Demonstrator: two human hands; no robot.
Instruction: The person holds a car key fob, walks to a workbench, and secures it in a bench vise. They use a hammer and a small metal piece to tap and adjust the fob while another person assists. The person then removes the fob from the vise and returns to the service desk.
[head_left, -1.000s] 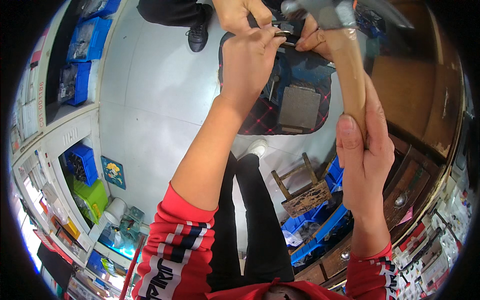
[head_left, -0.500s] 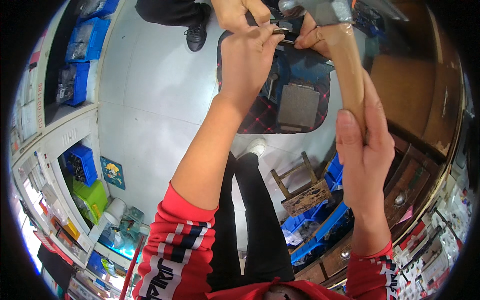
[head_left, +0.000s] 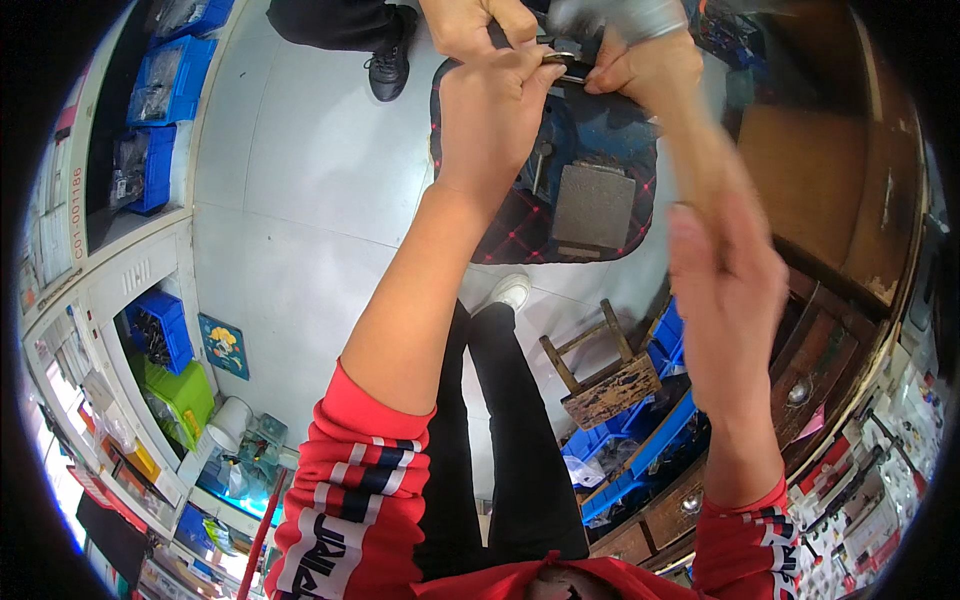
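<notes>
My left hand (head_left: 488, 120) reaches to the blue vise at the top, thumb and fingertips pinched on a small shiny metal piece (head_left: 560, 57). My right hand (head_left: 730, 300) is wrapped round the wooden handle of a hammer (head_left: 698, 150). Motion smears both hand and hammer; the metal head (head_left: 640, 18) is at the top edge. A co-worker's one hand (head_left: 480, 22) is beside my left fingers. Another hand of theirs (head_left: 645, 68), partly behind the hammer, holds near a dark part at the jaws. Contact between hammer and metal piece cannot be made out.
The blue vise (head_left: 600, 150) with its flat steel block (head_left: 593, 207) stands on a black, red-stitched pad (head_left: 505, 235). A small wooden stool (head_left: 610, 392) and blue bins (head_left: 640, 465) lie below. Wooden drawers (head_left: 810, 365) flank the right, shelves with blue bins (head_left: 170, 75) the left.
The hammer and my right hand have moved slightly, the head shifting left and up, now more blurred. My left hand keeps its pinch with little movement.
</notes>
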